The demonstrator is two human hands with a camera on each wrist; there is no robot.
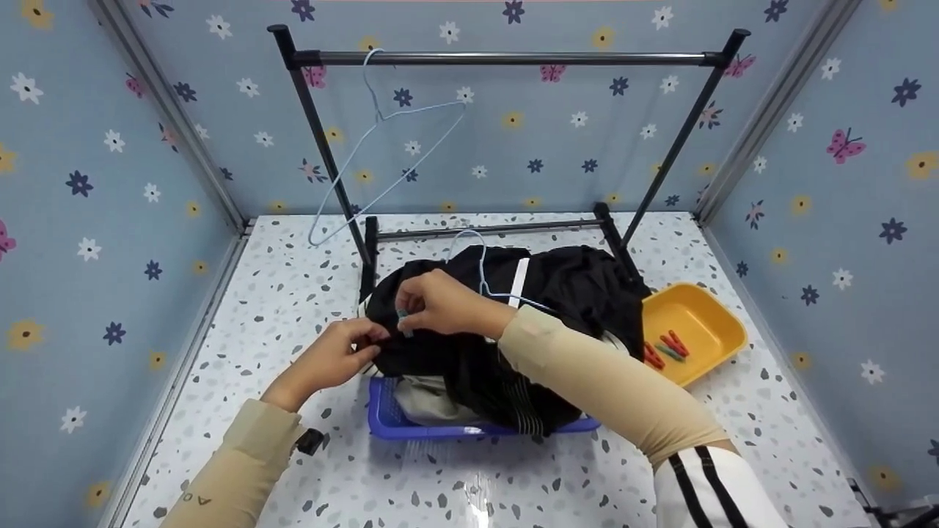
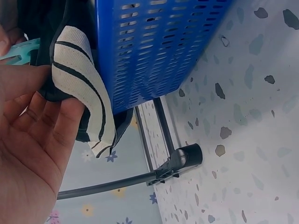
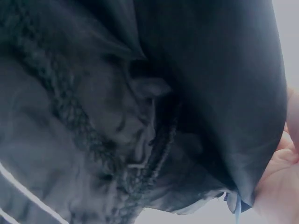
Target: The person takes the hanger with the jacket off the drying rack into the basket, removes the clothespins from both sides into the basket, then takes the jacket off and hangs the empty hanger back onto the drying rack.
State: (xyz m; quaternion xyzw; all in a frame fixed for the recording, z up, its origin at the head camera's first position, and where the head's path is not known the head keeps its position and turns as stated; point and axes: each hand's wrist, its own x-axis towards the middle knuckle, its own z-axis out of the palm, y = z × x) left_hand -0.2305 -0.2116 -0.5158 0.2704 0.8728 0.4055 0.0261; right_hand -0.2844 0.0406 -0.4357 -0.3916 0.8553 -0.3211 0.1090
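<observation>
A black garment [image 1: 587, 286] with white trim lies heaped over the blue basket [image 1: 377, 411]. At the garment's left end, my left hand [image 1: 334, 359] pinches its cloth between thumb and fingers, beside a white band with dark stripes [image 2: 79, 70]. My right hand [image 1: 455, 304] reaches across the heap and pinches a teal clothespin [image 1: 403, 315], close to the left fingertips. In the left wrist view, the clothespin's prongs are right at the black cloth. From the garment's middle rises the hook of a light blue hanger [image 1: 482, 264]. Dark cloth fills most of the right wrist view.
Behind the basket stands a black clothes rack [image 1: 513, 59], with another light blue hanger [image 1: 379, 117] on its left side. To the right, a yellow tray [image 1: 708, 323] holds several red and green clothespins [image 1: 673, 343]. A small black object [image 1: 309, 441] lies front left.
</observation>
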